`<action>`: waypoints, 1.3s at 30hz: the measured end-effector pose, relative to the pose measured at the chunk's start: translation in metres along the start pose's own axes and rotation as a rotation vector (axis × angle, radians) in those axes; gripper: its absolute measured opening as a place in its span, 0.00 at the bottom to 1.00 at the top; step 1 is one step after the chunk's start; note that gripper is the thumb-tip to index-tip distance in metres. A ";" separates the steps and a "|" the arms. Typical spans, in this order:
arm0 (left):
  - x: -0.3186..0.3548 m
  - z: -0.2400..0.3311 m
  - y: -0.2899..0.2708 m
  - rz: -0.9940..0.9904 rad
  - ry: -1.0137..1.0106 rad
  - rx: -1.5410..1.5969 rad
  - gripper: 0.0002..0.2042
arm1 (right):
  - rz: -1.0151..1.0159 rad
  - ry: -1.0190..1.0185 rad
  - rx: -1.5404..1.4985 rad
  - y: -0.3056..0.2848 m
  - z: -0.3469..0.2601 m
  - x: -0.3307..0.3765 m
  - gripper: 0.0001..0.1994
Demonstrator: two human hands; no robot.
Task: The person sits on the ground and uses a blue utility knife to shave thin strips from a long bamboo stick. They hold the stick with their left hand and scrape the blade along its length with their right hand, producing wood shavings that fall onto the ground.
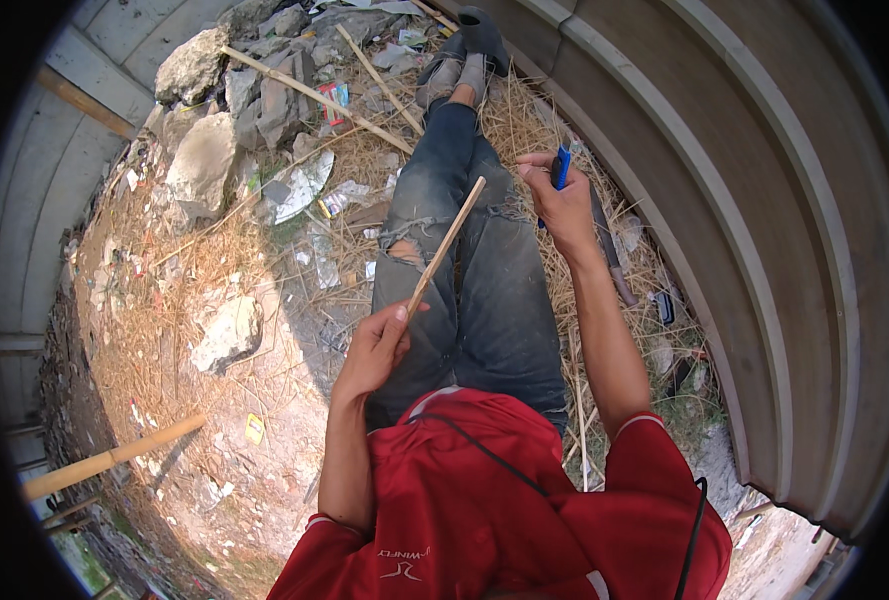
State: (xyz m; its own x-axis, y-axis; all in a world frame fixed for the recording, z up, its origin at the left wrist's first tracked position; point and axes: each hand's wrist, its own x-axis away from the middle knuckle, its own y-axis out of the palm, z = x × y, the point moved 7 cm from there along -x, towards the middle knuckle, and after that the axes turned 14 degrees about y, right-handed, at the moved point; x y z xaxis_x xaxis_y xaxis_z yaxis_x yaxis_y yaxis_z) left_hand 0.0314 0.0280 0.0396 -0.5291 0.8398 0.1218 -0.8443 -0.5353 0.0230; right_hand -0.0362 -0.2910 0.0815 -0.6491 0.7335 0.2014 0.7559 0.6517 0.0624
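Observation:
My left hand point(376, 350) is closed around the lower end of a thin bamboo strip point(448, 240). The strip slants up and away to the right above my outstretched legs point(504, 290) in torn dark trousers. Farther out to the right, my right hand point(564, 208) grips a blue utility knife point(561, 166), which stands up between thumb and fingers. Thumb and forefinger come together at the left of that hand; whether they pinch anything besides the knife is too small to tell. Knife and strip are apart.
A corrugated metal wall point(744, 200) curves close along my right. Beside my right forearm lies a long tool with a dark handle point(619, 275). Rocks point(204, 160), bamboo sticks point(314, 98), straw and litter cover the ground ahead and left. A bamboo pole point(114, 458) juts in at lower left.

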 end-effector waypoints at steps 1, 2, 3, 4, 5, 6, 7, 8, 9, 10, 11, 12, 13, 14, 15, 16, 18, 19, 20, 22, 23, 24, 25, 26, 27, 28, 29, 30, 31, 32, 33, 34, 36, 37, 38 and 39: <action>0.000 0.001 0.000 0.003 0.001 -0.002 0.23 | -0.045 -0.022 0.086 0.006 -0.002 0.004 0.10; -0.001 0.001 0.001 0.000 0.005 0.000 0.23 | -0.088 -0.045 0.172 0.013 -0.005 0.009 0.11; -0.001 0.001 0.002 -0.004 0.010 0.001 0.23 | -0.100 -0.048 0.215 0.017 -0.005 0.014 0.11; -0.002 0.002 0.002 -0.007 0.014 0.003 0.23 | -0.113 -0.050 0.258 0.022 -0.004 0.018 0.11; -0.003 0.003 0.002 -0.007 0.017 0.001 0.23 | -0.128 -0.052 0.299 0.026 -0.004 0.020 0.12; -0.004 0.005 0.003 -0.007 0.020 -0.001 0.23 | -0.120 -0.064 0.277 0.027 -0.003 0.020 0.11; -0.004 0.007 0.003 -0.007 0.023 -0.003 0.23 | -0.112 -0.077 0.255 0.027 -0.001 0.019 0.10; -0.004 0.008 0.003 -0.005 0.019 -0.008 0.23 | -0.105 -0.089 0.233 0.028 0.000 0.018 0.10; -0.003 0.008 0.003 -0.003 0.015 -0.013 0.23 | -0.087 -0.080 0.172 0.026 0.001 0.017 0.09; -0.003 0.009 0.002 0.000 0.011 -0.018 0.23 | -0.069 -0.071 0.111 0.024 0.001 0.014 0.08; -0.002 0.009 0.002 0.000 0.012 -0.011 0.22 | -0.049 -0.061 0.051 0.022 0.002 0.012 0.07; -0.002 0.007 0.001 0.000 0.013 -0.004 0.21 | -0.011 -0.072 0.068 0.017 0.005 0.009 0.08; -0.002 0.006 0.000 -0.001 0.014 0.003 0.20 | 0.028 -0.083 0.084 0.011 0.007 0.006 0.09; -0.002 0.003 -0.003 0.026 0.024 -0.008 0.20 | 0.061 -0.092 0.102 0.010 0.005 0.006 0.10; -0.001 -0.001 -0.005 0.052 0.033 -0.019 0.19 | 0.056 -0.095 0.161 0.011 0.004 0.008 0.11; -0.001 -0.003 -0.007 0.078 0.042 -0.030 0.19 | 0.052 -0.099 0.220 0.012 0.002 0.013 0.12; 0.000 -0.004 -0.010 0.182 0.081 -0.138 0.19 | 0.010 -0.086 0.366 0.019 -0.002 0.025 0.16; 0.001 -0.003 -0.011 0.234 0.100 -0.192 0.20 | -0.027 -0.071 0.453 0.024 -0.002 0.033 0.18; -0.001 -0.002 -0.009 0.246 0.111 -0.214 0.20 | -0.055 -0.055 0.542 0.027 -0.001 0.041 0.20; -0.005 0.000 -0.007 0.276 0.134 -0.263 0.20 | -0.073 -0.164 0.636 0.037 0.002 0.062 0.21; -0.007 0.002 -0.006 0.289 0.167 -0.271 0.20 | -0.082 -0.218 0.684 0.044 0.004 0.072 0.22; -0.008 0.005 -0.005 0.308 0.197 -0.280 0.20 | -0.124 -0.234 0.737 0.052 0.008 0.081 0.22; -0.007 0.007 -0.004 0.326 0.227 -0.289 0.20 | -0.166 -0.249 0.790 0.060 0.013 0.090 0.22; -0.007 0.005 -0.005 0.352 0.240 -0.328 0.21 | -0.205 -0.265 0.841 0.066 0.015 0.096 0.22; -0.006 0.001 -0.006 0.377 0.252 -0.366 0.21 | -0.229 -0.258 0.875 0.069 0.018 0.099 0.22; -0.005 0.000 -0.007 0.403 0.265 -0.405 0.21 | -0.254 -0.252 0.909 0.072 0.020 0.102 0.23; -0.004 0.003 -0.006 0.411 0.280 -0.466 0.21 | -0.278 -0.246 0.943 0.076 0.021 0.102 0.23; -0.003 0.009 -0.005 0.418 0.294 -0.528 0.21 | -0.271 -0.216 0.953 0.076 0.020 0.101 0.23; -0.002 0.014 -0.004 0.426 0.308 -0.590 0.21 | -0.265 -0.186 0.963 0.076 0.018 0.101 0.24; -0.001 0.017 -0.003 0.426 0.319 -0.626 0.21 | -0.261 -0.156 0.975 0.076 0.017 0.101 0.24; -0.001 0.020 -0.002 0.427 0.330 -0.663 0.20 | -0.268 -0.149 0.985 0.077 0.016 0.100 0.24; -0.001 0.022 -0.002 0.428 0.341 -0.699 0.19 | -0.275 -0.143 0.996 0.078 0.015 0.099 0.25; 0.000 0.029 0.000 0.438 0.446 -0.818 0.17 | -0.276 -0.135 1.020 0.078 0.015 0.097 0.25; 0.001 0.032 0.002 0.444 0.499 -0.877 0.16 | -0.274 -0.136 1.034 0.078 0.016 0.096 0.25; 0.001 0.033 0.003 0.433 0.477 -0.892 0.15 | -0.271 -0.136 1.047 0.077 0.017 0.094 0.25; 0.002 0.038 0.005 0.422 0.455 -0.907 0.14 | -0.254 -0.141 1.062 0.076 0.018 0.090 0.26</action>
State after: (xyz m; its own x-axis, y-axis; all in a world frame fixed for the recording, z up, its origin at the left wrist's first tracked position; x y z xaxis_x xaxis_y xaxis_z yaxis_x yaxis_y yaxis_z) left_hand 0.0293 0.0233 0.0773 -0.6142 0.6596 -0.4333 -0.2378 -0.6782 -0.6954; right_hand -0.0386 -0.1725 0.0869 -0.8305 0.5258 0.1841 0.1845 0.5714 -0.7997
